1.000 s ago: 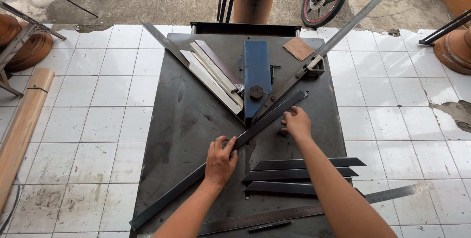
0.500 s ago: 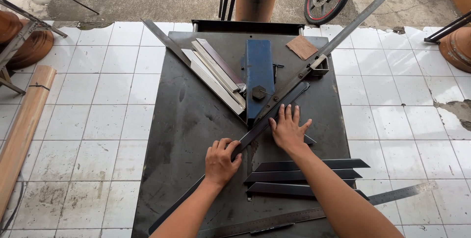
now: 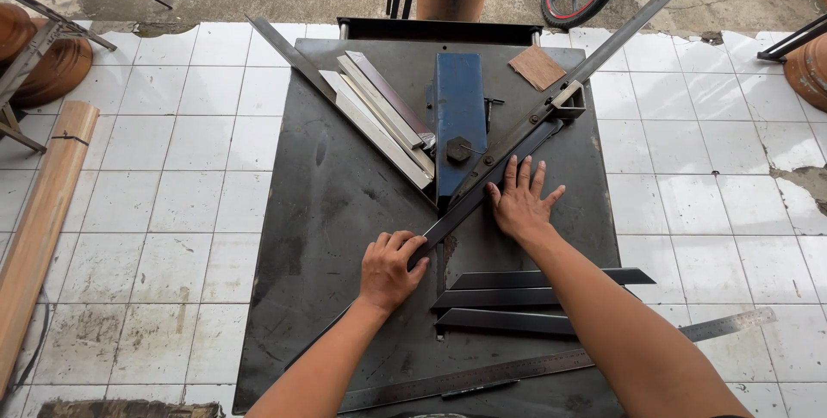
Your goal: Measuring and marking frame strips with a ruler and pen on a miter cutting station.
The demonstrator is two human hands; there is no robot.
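On the dark steel table (image 3: 345, 211), left hand (image 3: 389, 268) grips a long flat moulding strip (image 3: 465, 204); right hand (image 3: 519, 204) lies splayed.

1. One view only, from a camera worn on the person's head.
2. It faces steeply down and forward over the dark metal table (image 3: 345, 211).
3. Range is close: both forearms enter from the bottom edge.
4. The tiled floor (image 3: 172, 168) shows around the table; no second view shares the scene.
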